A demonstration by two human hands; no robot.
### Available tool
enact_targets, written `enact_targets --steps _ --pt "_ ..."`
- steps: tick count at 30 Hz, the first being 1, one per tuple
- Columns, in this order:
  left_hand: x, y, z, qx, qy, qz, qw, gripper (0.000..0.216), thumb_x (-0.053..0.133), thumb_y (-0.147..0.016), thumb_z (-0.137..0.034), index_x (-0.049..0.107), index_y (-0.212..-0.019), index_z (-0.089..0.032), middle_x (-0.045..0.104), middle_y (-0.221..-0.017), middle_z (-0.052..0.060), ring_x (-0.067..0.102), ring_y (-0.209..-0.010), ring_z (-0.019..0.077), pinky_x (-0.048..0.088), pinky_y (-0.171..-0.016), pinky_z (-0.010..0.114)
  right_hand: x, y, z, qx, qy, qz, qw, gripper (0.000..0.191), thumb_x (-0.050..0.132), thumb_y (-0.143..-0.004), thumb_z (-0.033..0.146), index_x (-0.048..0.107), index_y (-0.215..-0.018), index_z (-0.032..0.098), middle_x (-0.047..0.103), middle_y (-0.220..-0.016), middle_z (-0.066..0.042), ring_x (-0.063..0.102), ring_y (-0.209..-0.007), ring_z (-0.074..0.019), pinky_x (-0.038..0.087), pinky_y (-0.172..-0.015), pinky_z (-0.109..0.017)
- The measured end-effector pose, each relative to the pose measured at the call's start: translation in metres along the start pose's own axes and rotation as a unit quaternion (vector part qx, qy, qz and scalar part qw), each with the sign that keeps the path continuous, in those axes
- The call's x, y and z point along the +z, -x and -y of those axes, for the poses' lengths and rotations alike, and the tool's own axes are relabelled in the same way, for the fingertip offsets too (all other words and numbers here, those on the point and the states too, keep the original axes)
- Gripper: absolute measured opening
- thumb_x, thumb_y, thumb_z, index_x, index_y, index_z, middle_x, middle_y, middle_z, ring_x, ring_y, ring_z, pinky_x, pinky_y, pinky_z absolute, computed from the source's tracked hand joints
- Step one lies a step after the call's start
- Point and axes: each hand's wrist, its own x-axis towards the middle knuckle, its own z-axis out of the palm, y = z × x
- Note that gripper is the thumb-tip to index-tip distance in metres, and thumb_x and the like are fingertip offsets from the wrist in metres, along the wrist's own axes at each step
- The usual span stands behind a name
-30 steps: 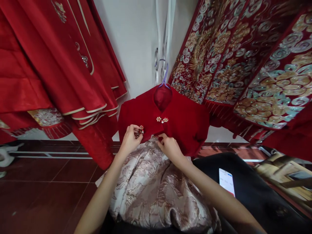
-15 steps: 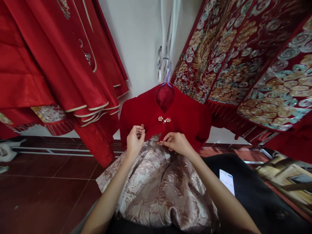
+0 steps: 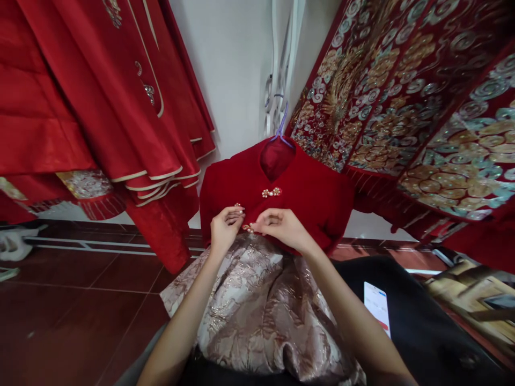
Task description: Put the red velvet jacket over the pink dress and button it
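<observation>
A red jacket [image 3: 314, 182] hangs from a purple hanger [image 3: 280, 131], its lower front spread over a pinkish patterned fabric [image 3: 249, 300]. At its chest a beaded flower clasp [image 3: 272, 192] joins the two front edges. My left hand [image 3: 226, 228] pinches the left front edge of the jacket, and a beaded flower shows just above its fingertips. Beside it my right hand [image 3: 284, 228] is closed on a second beaded clasp [image 3: 248, 228] at the other front edge. The fingertips of both hands almost meet, and the exact grip is partly hidden.
Red garments with pale piping [image 3: 132, 134] hang at left, and a heavily embroidered red garment [image 3: 378, 102] hangs at right. A lit phone [image 3: 377, 308] lies on a black surface [image 3: 418, 327]. White shoes [image 3: 14, 244] stand by a metal rail at far left.
My right hand has moved left, bringing its beaded clasp close to my left hand. The two front edges of the jacket are nearer together. The phone's screen shows something different.
</observation>
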Motion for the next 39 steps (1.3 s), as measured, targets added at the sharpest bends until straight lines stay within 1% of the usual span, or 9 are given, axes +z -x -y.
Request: enact_targets --steps 2,4,7,11,15,20,29,34,39 --pt "-0.003 -0.001 -0.002 -0.010 0.016 0.006 1.000 0.027 0.071 -0.063 -0.019 0.069 -0.089 -0.013 0.074 -0.091 0.008 0.070 -0.083 0.0174 0.058 -0.081 0.032 0.015 -0.016 -0.012 -0.030 0.050 -0.067 0.996 0.024 0.077 -0.067 0.036 0.068 -0.076 0.016 0.071 -0.075 -0.004 0.066 -0.069 -0.0142 0.052 -0.069 -0.027" --pt "-0.006 -0.001 -0.004 -0.013 0.018 0.008 1.000 0.027 0.071 -0.063 -0.019 0.069 -0.090 -0.013 0.074 -0.094 0.009 0.070 -0.085 0.0176 0.057 -0.084 0.033 0.023 -0.026 -0.023 -0.043 0.099 -0.127 0.986 0.025 0.076 -0.069 0.038 0.068 -0.076 0.015 0.072 -0.076 -0.006 0.067 -0.069 -0.0158 0.053 -0.069 -0.027" --pt "-0.008 0.000 -0.007 -0.018 0.008 0.008 1.000 0.026 0.070 -0.066 -0.019 0.070 -0.092 -0.013 0.074 -0.096 0.009 0.070 -0.086 0.0171 0.057 -0.086 0.034 0.025 -0.032 -0.030 -0.053 0.134 -0.173 0.974 0.024 0.073 -0.072 0.038 0.068 -0.076 0.015 0.073 -0.076 -0.006 0.068 -0.068 -0.0165 0.054 -0.068 -0.027" --pt "-0.008 0.002 -0.010 -0.018 -0.003 0.021 1.000 0.025 0.070 -0.068 -0.019 0.070 -0.092 -0.014 0.075 -0.097 0.009 0.071 -0.086 0.0169 0.057 -0.088 0.034 0.026 -0.030 -0.032 -0.061 0.130 -0.184 0.972 0.024 0.071 -0.073 0.040 0.067 -0.077 0.017 0.073 -0.077 -0.005 0.069 -0.070 -0.0168 0.055 -0.068 -0.026" --pt "-0.006 0.002 -0.009 -0.019 0.013 0.014 1.000 0.022 0.072 -0.071 -0.026 0.072 -0.088 -0.013 0.075 -0.094 0.009 0.072 -0.085 0.0185 0.057 -0.089 0.037 0.030 -0.030 -0.032 -0.069 0.125 -0.219 0.965 0.023 0.070 -0.074 0.038 0.066 -0.079 0.016 0.072 -0.077 -0.005 0.068 -0.068 -0.0160 0.055 -0.068 -0.026" --pt "-0.006 0.001 -0.007 -0.026 0.028 0.015 0.999 0.027 0.075 -0.070 -0.032 0.072 -0.089 -0.013 0.075 -0.096 0.010 0.072 -0.088 0.0198 0.057 -0.090 0.037 0.031 -0.030 -0.032 -0.087 0.140 -0.196 0.967 0.020 0.069 -0.074 0.035 0.065 -0.079 0.016 0.071 -0.078 -0.004 0.067 -0.066 -0.0145 0.054 -0.064 -0.023" --pt "-0.007 0.001 -0.012 -0.019 0.003 0.029 0.999 0.025 0.072 -0.073 -0.029 0.072 -0.092 -0.013 0.075 -0.102 0.010 0.072 -0.090 0.0198 0.056 -0.091 0.037 0.028 -0.028 -0.028 -0.070 0.158 -0.203 0.964 0.019 0.069 -0.074 0.035 0.065 -0.077 0.017 0.072 -0.077 -0.004 0.068 -0.067 -0.0153 0.054 -0.065 -0.024" --pt "-0.007 0.000 -0.011 -0.011 -0.022 0.021 0.999 0.022 0.070 -0.073 -0.025 0.074 -0.092 -0.013 0.075 -0.098 0.010 0.072 -0.087 0.0199 0.058 -0.088 0.036 0.031 -0.031 -0.032 -0.098 0.175 -0.211 0.957 0.019 0.068 -0.076 0.035 0.065 -0.078 0.017 0.071 -0.076 -0.004 0.066 -0.064 -0.0141 0.054 -0.064 -0.024" --pt "-0.011 -0.001 -0.011 0.001 -0.053 0.031 0.998 0.022 0.071 -0.073 -0.027 0.075 -0.090 -0.014 0.076 -0.095 0.009 0.073 -0.083 0.0206 0.059 -0.085 0.037 0.033 -0.034 -0.040 -0.116 0.181 -0.227 0.950 0.024 0.067 -0.078 0.041 0.065 -0.080 0.017 0.070 -0.077 -0.004 0.066 -0.065 -0.0141 0.055 -0.065 -0.025"
